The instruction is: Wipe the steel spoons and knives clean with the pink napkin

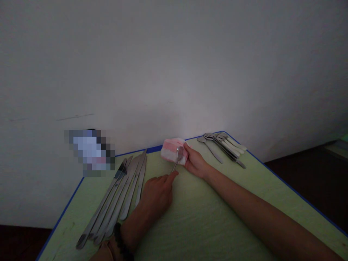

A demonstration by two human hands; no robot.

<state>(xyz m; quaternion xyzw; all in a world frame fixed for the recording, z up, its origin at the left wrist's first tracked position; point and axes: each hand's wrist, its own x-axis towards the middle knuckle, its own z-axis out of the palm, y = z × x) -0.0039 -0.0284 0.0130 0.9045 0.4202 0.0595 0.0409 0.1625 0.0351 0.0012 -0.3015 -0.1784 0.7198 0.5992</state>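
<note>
Spoon (179, 153), L hand (159, 190), prob. folded cloth (169, 149), R hand (196, 163)

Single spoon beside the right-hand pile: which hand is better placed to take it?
Probably the right hand: it is nearer the single spoon, though it must first release the cloth. The left hand holds another spoon and would reach past the right.

The pale green, blue-edged tabletop (201, 217) carries a row of table knives (119, 197); right of them, near its far corner, lies a pile of spoons (221, 145).
</note>
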